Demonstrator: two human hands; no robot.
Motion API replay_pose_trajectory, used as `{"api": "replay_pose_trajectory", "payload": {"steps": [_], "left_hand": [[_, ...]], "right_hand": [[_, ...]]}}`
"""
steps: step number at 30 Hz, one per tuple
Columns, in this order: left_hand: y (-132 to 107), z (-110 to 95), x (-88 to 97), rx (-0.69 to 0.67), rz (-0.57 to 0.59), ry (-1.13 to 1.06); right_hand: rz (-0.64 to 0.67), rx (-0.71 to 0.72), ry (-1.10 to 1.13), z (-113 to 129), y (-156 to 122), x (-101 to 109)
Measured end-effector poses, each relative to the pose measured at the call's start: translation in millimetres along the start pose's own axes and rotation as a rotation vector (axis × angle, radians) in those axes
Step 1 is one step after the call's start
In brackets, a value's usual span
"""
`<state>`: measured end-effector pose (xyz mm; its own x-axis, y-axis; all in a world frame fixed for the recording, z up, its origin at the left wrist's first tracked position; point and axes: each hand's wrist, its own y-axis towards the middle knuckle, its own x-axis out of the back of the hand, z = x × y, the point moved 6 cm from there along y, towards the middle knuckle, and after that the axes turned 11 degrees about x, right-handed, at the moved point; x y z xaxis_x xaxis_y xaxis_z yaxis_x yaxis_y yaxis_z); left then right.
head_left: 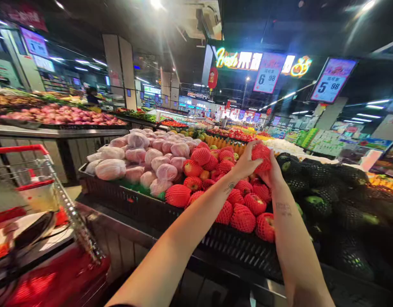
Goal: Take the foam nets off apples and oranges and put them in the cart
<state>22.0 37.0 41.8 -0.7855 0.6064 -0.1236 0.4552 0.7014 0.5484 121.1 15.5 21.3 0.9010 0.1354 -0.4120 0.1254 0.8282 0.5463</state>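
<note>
Both my hands are raised over a pile of apples wrapped in red foam netting. My left hand and my right hand are closed together round one red-netted apple, held just above the pile. The pile lies in a black plastic crate on the produce stand in front of me. Left of the red fruit is a heap of fruit in pink-white netting. Right of it lie dark green fruits in black netting.
A shopping cart with a red handle stands at my left, holding a bottle and red items. Behind it is another stand with pink fruit. Price signs reading 6.98 and 5.98 hang overhead. A person stands far back left.
</note>
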Motion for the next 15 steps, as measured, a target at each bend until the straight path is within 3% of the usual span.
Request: {"api": "replay_pose_trajectory", "payload": {"steps": [4, 7, 9, 12, 15], "left_hand": [[6, 26, 9.2, 0.118, -0.121, -0.053], [6, 43, 28.7, 0.206, -0.204, -0.042], [4, 51, 42.6, 0.258, -0.272, 0.015], [1, 57, 53.3, 0.3, -0.326, 0.235], [-2, 62, 50.0, 0.329, -0.266, 0.592]], "right_hand": [[-0.121, -0.113, -0.181, -6, 0, 18], [-0.303, -0.113, -0.223, -3, 1, 33], [-0.355, -0.097, -0.19, 0, 2, 36], [-0.332, -0.048, -0.046, 3, 3, 32], [-0.355, 0.031, 0.059, 7, 5, 29]]}}
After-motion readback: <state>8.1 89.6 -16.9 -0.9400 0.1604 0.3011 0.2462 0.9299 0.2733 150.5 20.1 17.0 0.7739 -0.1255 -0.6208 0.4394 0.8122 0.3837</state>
